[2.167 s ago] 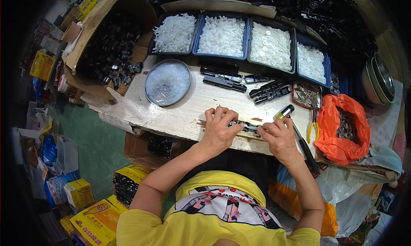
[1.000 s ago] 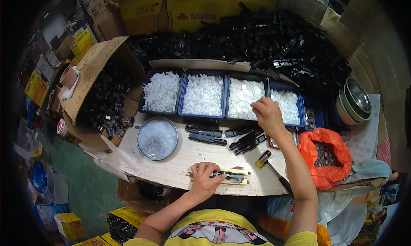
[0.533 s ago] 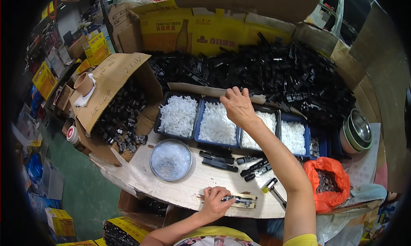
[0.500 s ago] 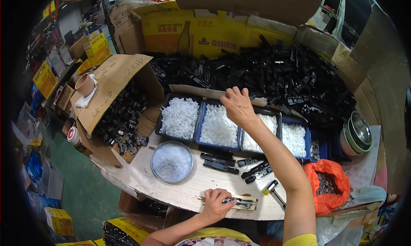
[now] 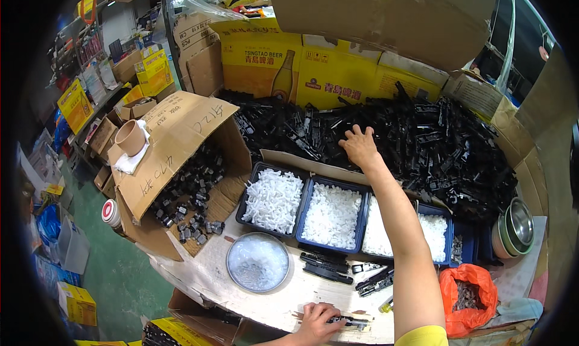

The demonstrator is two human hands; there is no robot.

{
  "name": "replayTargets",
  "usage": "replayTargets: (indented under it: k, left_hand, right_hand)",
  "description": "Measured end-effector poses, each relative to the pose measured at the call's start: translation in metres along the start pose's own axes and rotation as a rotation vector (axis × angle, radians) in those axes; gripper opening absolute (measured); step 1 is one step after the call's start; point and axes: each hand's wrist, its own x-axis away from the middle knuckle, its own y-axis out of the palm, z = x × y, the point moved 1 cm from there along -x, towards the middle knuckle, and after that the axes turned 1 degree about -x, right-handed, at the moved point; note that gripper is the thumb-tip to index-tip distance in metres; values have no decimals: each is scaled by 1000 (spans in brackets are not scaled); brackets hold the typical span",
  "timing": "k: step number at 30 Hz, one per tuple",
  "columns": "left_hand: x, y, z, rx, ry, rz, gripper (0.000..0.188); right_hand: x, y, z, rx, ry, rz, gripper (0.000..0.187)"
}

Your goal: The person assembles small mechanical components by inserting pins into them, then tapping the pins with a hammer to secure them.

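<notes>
My left hand (image 5: 319, 324) is at the near edge of the table. Its curled fingers hold one end of a long black plastic part (image 5: 348, 319), which lies in a pale wooden block (image 5: 363, 325). My right arm stretches across the white-filled trays. At its end, my right hand (image 5: 360, 147) hangs over the big heap of black plastic parts (image 5: 434, 144), its fingers apart and nothing visible in them. Several finished-looking black pieces (image 5: 325, 266) lie on the table between my hands. Part of a yellow-ended hammer (image 5: 386, 306) shows beside my forearm.
Blue trays of small white pieces (image 5: 332, 216) stand in a row behind a cardboard strip. A round metal dish (image 5: 258, 261) sits left, near a carton of small black parts (image 5: 192, 195). To the right are an orange bag (image 5: 468, 298) and stacked bowls (image 5: 520, 225).
My right hand has moved from above the trays' back edge farther out over the black heap. The whole view has shifted. My left hand stays at the wooden block.
</notes>
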Motion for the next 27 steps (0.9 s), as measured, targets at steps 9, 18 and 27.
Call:
replayTargets:
  k: [9,18,27]
  left_hand:
    - [7,7,-4,-33,-31,-48,7]
    - [14,30,-35,98,-42,-743,39]
    - [15,45,-49,286,11,-1161,61]
  right_hand:
    - [-29,-20,7,-264,100,85,29]
    - [-70,3,1,-31,122,-22,55]
    - [-93,16,-2,-208,224,-121,64]
